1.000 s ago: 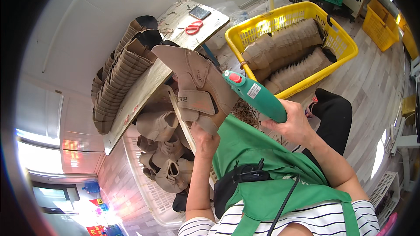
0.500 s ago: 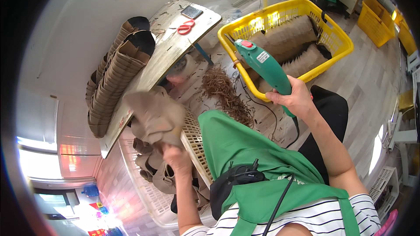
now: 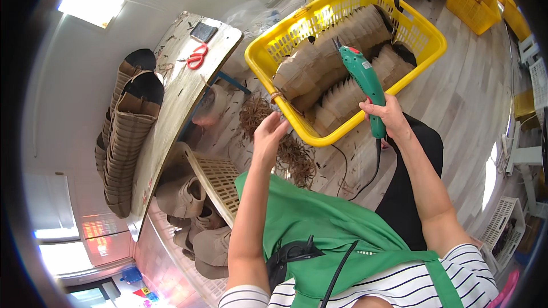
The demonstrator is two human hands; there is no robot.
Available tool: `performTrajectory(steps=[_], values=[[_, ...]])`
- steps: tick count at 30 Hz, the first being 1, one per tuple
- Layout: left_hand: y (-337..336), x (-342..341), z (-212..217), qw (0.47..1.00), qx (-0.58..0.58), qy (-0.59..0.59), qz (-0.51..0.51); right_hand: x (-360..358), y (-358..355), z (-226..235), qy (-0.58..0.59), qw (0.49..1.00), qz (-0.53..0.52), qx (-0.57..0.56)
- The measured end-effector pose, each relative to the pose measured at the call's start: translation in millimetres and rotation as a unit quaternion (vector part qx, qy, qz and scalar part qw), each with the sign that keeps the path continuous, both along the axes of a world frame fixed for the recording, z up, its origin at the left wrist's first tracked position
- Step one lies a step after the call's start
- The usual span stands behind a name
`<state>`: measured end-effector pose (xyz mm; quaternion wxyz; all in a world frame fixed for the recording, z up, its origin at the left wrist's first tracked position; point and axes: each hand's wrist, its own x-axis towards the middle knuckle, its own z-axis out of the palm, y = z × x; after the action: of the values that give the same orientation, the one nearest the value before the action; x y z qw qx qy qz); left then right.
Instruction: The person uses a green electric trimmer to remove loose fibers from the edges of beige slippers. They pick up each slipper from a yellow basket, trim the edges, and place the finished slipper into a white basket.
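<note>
My right hand (image 3: 386, 117) is wrapped round a green corded hand-held power tool (image 3: 367, 80) with a red button and a thin forked metal tip. Its tip points away from me over the yellow basket (image 3: 319, 139). In that basket lie long stacks of nested beige shoe uppers (image 3: 313, 74) with dark ends. At the basket's near left corner, my left hand (image 3: 270, 134) is raised with fingers stretched out, and no object shows in it. Loose beige shoe uppers (image 3: 212, 246) lie in a pale slatted crate (image 3: 217, 179) to my left.
A worn table (image 3: 171, 102) at the left bears red scissors (image 3: 197, 56), a phone (image 3: 203, 32) and stacked shoe uppers (image 3: 130, 145). Brown trimmings (image 3: 294, 162) lie heaped on the floor. The tool's cord (image 3: 374, 174) trails near my knee. Other yellow crates (image 3: 472, 3) stand far right.
My left hand has let go of the shoe upper it held over the pale crate and moved right, towards the yellow basket. The tool stays in my right hand. The view has shifted.
</note>
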<state>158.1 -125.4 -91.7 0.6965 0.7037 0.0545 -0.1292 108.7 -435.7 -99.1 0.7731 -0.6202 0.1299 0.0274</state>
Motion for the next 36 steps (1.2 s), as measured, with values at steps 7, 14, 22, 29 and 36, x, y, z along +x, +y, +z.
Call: performTrajectory(steps=[7, 14, 22, 29, 36], values=[[-31.1, 176.4, -180.7, 0.927, 0.332, 0.102, 0.144, 19.6, -15.1, 10.8, 0.002, 1.000, 0.005, 0.000], [-129.9, 194.4, -171.9, 0.785, 0.541, 0.057, 0.296, 15.0, -46.9, 6.0, 0.037, 0.998, -0.056, -0.017], [-101.6, 186.9, -177.4, 0.930, 0.073, 0.200, 0.298, 18.1, -37.0, 7.3, 0.039, 0.998, -0.052, 0.017], [-91.4, 200.6, -167.6, 0.961, 0.152, 0.097, 0.209, 21.8, -29.4, 3.7, 0.046, 0.998, -0.039, -0.029], [-70.1, 177.5, -106.8, 0.968, -0.089, 0.092, 0.217, 26.8, -29.5, -0.8, 0.036, 0.994, -0.055, -0.087]])
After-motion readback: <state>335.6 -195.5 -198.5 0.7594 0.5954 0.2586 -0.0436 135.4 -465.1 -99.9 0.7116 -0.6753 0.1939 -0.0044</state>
